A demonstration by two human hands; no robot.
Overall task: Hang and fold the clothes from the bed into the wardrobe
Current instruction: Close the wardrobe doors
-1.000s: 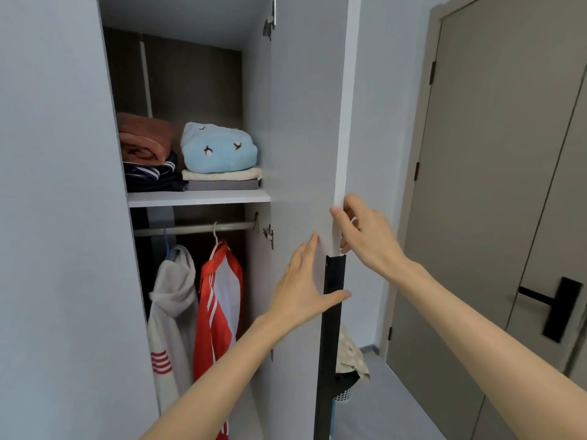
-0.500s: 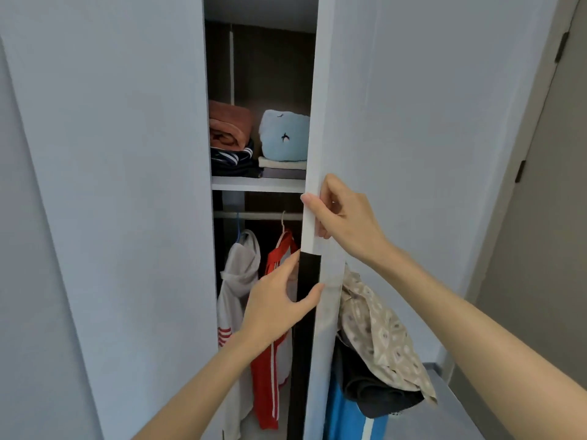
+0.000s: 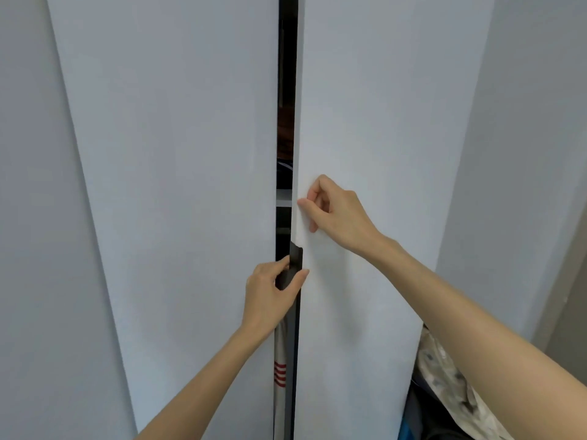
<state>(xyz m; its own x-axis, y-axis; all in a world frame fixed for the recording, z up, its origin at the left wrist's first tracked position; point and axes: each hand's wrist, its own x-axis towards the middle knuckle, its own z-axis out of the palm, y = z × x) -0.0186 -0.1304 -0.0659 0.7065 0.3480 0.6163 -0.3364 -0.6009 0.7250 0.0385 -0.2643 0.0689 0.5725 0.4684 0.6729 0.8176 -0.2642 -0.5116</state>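
Your left hand (image 3: 273,296) grips the black handle strip (image 3: 296,258) on the inner edge of the wardrobe's right door (image 3: 365,122), thumb across the front and fingers hooked behind it. Your right hand (image 3: 336,211) is higher up on the same door with its fingers curled in and holding nothing, the thumb tip lying against the door face just beside the edge. Only a narrow dark gap (image 3: 286,74) separates this door from the left door (image 3: 178,154). Through the gap, low down, you can see a sliver of a white garment with red stripes (image 3: 280,363) inside the wardrobe, and level with your right hand the pale edge of a shelf (image 3: 283,198). What lies on the shelf is too dark to tell. At the near right, beyond the right door's outer edge, sits a patterned beige cloth (image 3: 444,376).
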